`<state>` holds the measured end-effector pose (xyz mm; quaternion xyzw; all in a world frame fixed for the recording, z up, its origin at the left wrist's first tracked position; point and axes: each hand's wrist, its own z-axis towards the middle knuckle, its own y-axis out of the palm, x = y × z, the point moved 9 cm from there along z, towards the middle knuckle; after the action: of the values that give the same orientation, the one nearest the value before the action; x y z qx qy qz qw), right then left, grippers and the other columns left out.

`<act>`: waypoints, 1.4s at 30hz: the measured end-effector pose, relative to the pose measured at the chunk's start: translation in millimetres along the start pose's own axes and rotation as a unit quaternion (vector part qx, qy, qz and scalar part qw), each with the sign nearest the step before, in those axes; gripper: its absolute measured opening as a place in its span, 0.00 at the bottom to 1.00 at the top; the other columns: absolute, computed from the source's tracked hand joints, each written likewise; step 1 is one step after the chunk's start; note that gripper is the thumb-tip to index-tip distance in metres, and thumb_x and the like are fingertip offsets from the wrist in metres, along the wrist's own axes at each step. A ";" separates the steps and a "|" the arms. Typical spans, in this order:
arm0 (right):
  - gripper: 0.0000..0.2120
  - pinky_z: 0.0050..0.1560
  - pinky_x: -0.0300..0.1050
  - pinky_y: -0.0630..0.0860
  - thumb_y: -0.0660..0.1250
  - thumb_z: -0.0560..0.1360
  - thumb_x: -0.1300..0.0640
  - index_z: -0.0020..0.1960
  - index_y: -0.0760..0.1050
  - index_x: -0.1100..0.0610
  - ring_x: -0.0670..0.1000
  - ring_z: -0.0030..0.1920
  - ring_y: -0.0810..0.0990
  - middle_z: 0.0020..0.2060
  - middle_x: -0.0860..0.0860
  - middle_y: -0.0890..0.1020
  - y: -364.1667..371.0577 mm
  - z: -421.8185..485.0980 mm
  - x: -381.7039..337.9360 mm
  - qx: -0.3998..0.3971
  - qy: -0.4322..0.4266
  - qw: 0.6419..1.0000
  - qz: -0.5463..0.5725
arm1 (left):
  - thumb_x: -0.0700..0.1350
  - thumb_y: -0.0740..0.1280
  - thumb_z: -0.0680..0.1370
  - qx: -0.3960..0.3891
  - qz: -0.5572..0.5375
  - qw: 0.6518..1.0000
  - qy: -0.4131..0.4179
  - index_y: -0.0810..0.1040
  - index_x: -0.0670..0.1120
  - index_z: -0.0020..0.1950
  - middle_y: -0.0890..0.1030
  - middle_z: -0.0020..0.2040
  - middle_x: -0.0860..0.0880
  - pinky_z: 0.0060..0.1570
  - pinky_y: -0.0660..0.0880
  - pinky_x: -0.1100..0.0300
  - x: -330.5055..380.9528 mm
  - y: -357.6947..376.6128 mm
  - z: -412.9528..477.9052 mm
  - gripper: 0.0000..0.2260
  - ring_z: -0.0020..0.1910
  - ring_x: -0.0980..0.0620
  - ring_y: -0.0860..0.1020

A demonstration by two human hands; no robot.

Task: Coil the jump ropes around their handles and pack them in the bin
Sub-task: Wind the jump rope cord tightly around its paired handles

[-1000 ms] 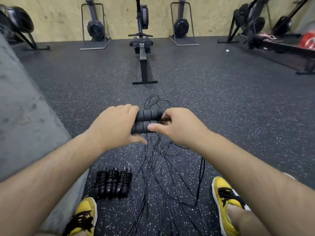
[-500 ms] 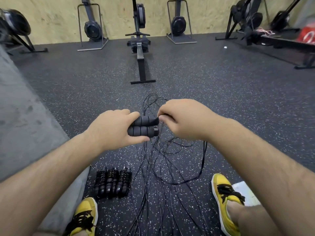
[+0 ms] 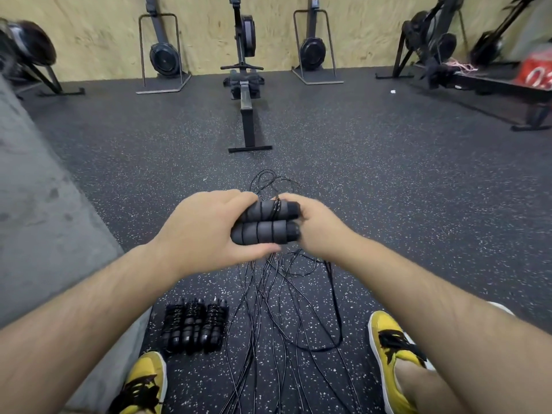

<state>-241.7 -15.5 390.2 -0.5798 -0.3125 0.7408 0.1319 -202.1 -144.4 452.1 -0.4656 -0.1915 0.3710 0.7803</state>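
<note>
My left hand [image 3: 206, 231] grips the left ends of two black foam jump rope handles [image 3: 265, 224], held side by side and level. A turn or two of thin black rope crosses the upper handle. My right hand [image 3: 316, 228] is curled at the handles' right ends and pinches the rope there. From the handles the black rope [image 3: 277, 297] hangs down into a tangle of long loops on the floor between my feet. Three coiled jump ropes [image 3: 194, 328] lie side by side on the floor at lower left. No bin can be made out.
A grey padded block [image 3: 44, 222] fills the left side beside my left leg. My yellow shoes [image 3: 394, 345] flank the rope tangle. A rowing machine [image 3: 246, 85] stands straight ahead, with more gym machines along the plywood wall and a rack at far right.
My right hand has carried the rope over the handles and come back to their right end, so rope now crosses the upper handle. The slack loop on the floor has shifted.
</note>
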 end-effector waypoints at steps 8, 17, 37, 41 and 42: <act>0.08 0.43 0.46 0.65 0.52 0.86 0.54 0.54 0.66 0.57 0.53 0.40 0.73 0.44 0.51 0.72 57.4 -19.9 -18.5 -0.129 0.023 0.967 -0.220 | 0.76 0.63 0.70 0.021 0.137 0.989 -0.057 0.69 0.50 0.42 0.67 0.35 0.53 0.34 0.67 0.55 -43.6 -2.8 2.2 0.28 0.36 0.44 0.77; 0.11 0.36 0.49 0.59 0.57 0.83 0.49 0.44 0.68 0.50 0.49 0.35 0.70 0.34 0.44 0.72 10.3 -33.2 -79.2 -0.066 -0.110 0.948 -0.291 | 0.75 0.64 0.66 -0.045 0.134 0.990 -0.023 0.71 0.50 0.41 0.74 0.35 0.51 0.34 0.67 0.55 -51.6 21.6 -4.6 0.28 0.36 0.43 0.80; 0.11 0.40 0.41 0.68 0.55 0.82 0.65 0.53 0.74 0.55 0.53 0.44 0.76 0.45 0.54 0.79 35.5 -5.0 -15.5 -0.067 0.016 0.992 -0.109 | 0.76 0.60 0.71 -0.082 -0.006 0.994 -0.067 0.68 0.63 0.66 0.74 0.50 0.60 0.44 0.76 0.53 -16.1 -13.2 -14.0 0.29 0.53 0.54 0.75; 0.11 0.37 0.44 0.68 0.53 0.85 0.53 0.54 0.72 0.57 0.51 0.35 0.72 0.39 0.52 0.75 59.5 -20.2 -24.7 -0.086 0.053 0.993 -0.067 | 0.76 0.61 0.70 -0.088 0.081 0.987 -0.108 0.67 0.62 0.69 0.74 0.52 0.58 0.42 0.77 0.52 -35.9 -2.2 -15.5 0.32 0.52 0.49 0.77; 0.12 0.37 0.45 0.68 0.53 0.85 0.51 0.53 0.71 0.57 0.50 0.35 0.72 0.39 0.51 0.75 60.9 -23.9 -27.3 -0.096 0.060 0.991 -0.076 | 0.75 0.61 0.70 -0.092 0.094 0.985 -0.110 0.68 0.62 0.69 0.75 0.52 0.57 0.41 0.77 0.52 -39.9 0.5 -15.2 0.32 0.52 0.48 0.77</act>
<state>-201.0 -70.2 370.7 -0.6079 -0.4172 0.6588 0.1500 -218.4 -183.4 446.0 -0.5077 -0.2647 0.4728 0.6698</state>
